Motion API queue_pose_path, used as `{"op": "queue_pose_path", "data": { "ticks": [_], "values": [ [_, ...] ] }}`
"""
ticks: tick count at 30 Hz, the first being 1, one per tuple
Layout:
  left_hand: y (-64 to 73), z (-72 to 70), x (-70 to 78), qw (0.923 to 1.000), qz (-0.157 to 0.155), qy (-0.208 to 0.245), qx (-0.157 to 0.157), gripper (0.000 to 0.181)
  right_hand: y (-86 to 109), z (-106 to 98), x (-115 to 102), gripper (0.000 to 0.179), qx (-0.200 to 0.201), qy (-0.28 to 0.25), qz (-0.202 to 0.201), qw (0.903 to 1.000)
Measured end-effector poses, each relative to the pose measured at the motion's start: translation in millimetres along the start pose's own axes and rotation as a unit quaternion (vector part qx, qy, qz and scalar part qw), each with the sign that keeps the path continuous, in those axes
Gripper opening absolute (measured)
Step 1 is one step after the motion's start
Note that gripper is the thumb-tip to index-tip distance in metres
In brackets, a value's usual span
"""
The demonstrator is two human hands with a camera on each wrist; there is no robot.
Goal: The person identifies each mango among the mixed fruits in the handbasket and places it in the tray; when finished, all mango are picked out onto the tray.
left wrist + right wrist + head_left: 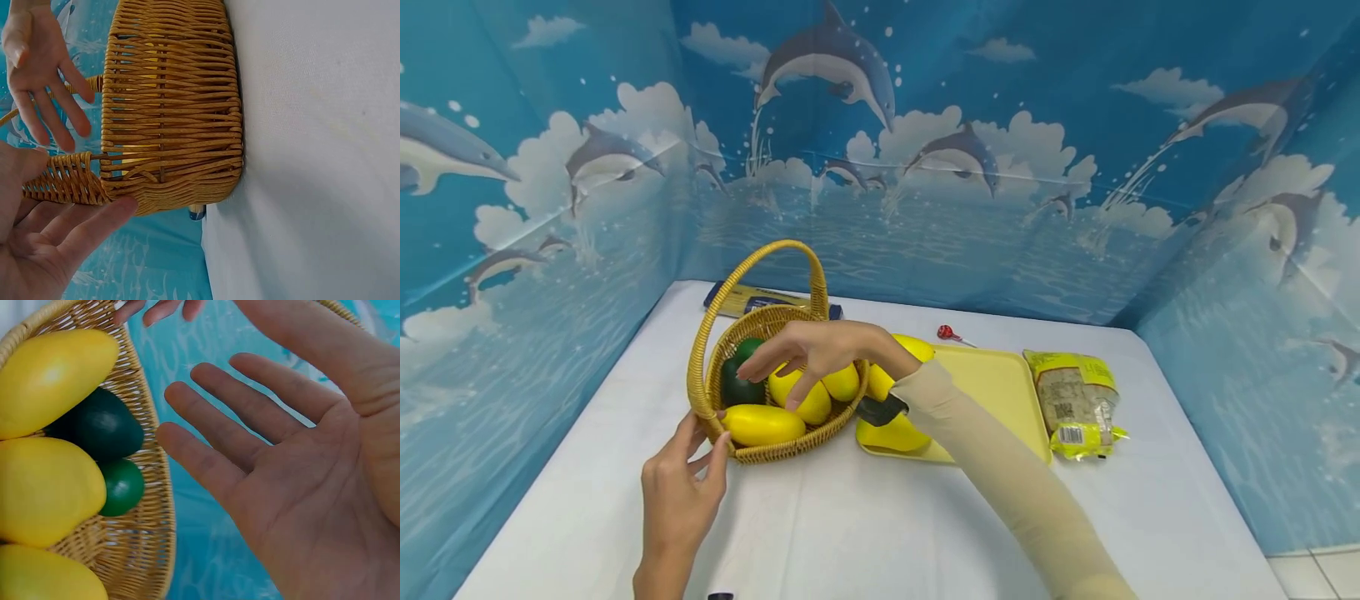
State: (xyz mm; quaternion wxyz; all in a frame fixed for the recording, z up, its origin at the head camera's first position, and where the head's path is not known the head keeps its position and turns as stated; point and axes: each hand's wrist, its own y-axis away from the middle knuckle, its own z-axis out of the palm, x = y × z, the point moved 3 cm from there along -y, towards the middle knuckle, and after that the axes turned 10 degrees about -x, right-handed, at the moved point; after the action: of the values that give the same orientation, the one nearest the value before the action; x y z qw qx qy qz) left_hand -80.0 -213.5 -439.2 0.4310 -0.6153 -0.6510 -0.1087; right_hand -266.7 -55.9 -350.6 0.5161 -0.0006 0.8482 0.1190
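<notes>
A wicker basket [775, 453] with a tall arched handle [697, 367] stands on the left of the white table. My left hand [679, 487] grips the foot of that handle at the basket's near left side, thumb and fingers on either side of it. Over the basket hovers my right hand [827, 346], its fingers spread and holding nothing. Inside lie a long yellow fruit [765, 425], rounder yellow fruits [47, 490], a dark green fruit [103, 425] and a smaller green one [123, 487].
Right of the basket, a pale yellow tray [1000, 400] bears more yellow fruit [895, 435], partly hidden by my right arm. Beyond it lies a red lollipop [946, 332]. A yellow-and-clear bag [1075, 400] sits at the tray's right. Behind the basket is a long packet [741, 302].
</notes>
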Motion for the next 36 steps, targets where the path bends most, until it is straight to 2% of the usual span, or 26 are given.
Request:
{"op": "queue_pose_path", "data": {
  "ticks": [4,11,16,20,29,36],
  "values": [
    [0.3,-0.5,-0.9,1.0,0.0,0.003,-0.001,0.055,-17.1,-7,13,0.07,-0.013,-0.03,0.003,0.9994],
    [-1.1,-1.9,-3.1,0.9997,0.022,0.01,0.002,0.054,-41.3,-12,36,0.069,-0.015,-0.061,0.015,0.9979],
    [-1.3,-1.6,-3.7,0.9997,0.019,0.014,-0.001,0.053,-54.7,-10,46,0.068,-0.015,-0.095,0.039,0.9946],
    [-2.1,-0.6,-3.6,0.9997,0.017,0.018,-0.006,0.053,-61.8,-7,50,0.069,-0.027,-0.12,0.044,0.9915],
    [-3.4,-1.3,-4.3,0.9996,0.024,0.011,-0.001,0.054,-74.0,0,53,0.072,-0.069,-0.09,0.054,0.992],
    [-3.3,-1.5,-4.0,0.9997,0.024,0.01,-0.001,0.054,-76.4,3,56,0.07,-0.073,-0.065,0.062,0.9933]
  ]
}}
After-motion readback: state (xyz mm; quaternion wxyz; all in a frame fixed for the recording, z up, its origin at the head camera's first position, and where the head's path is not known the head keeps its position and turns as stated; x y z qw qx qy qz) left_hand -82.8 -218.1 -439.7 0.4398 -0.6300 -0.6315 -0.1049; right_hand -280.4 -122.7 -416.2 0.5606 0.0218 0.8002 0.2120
